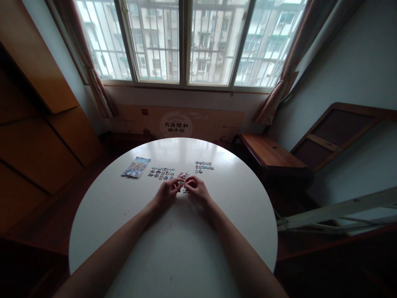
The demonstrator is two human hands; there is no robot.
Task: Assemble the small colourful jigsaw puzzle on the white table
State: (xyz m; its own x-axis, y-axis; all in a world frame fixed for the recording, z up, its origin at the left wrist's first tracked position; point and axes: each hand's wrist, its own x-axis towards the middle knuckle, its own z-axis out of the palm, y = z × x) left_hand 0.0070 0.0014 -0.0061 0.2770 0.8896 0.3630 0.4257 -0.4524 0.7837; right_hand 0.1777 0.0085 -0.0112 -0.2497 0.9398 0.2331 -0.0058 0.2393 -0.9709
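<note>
My left hand (167, 192) and my right hand (196, 188) meet at the middle of a round white table (173, 244), fingers pinched together on small jigsaw pieces (183, 176) between them. A loose group of puzzle pieces (160, 172) lies just beyond my left hand. Another cluster of pieces (204, 166) lies beyond my right hand. A colourful puzzle picture card (137, 167) rests further left on the table.
A wooden bench (268, 151) stands right of the table under the window (186, 41). Wooden cabinets (37, 124) line the left wall. A wooden frame (338, 132) and a ladder-like rail (338, 213) lean at the right.
</note>
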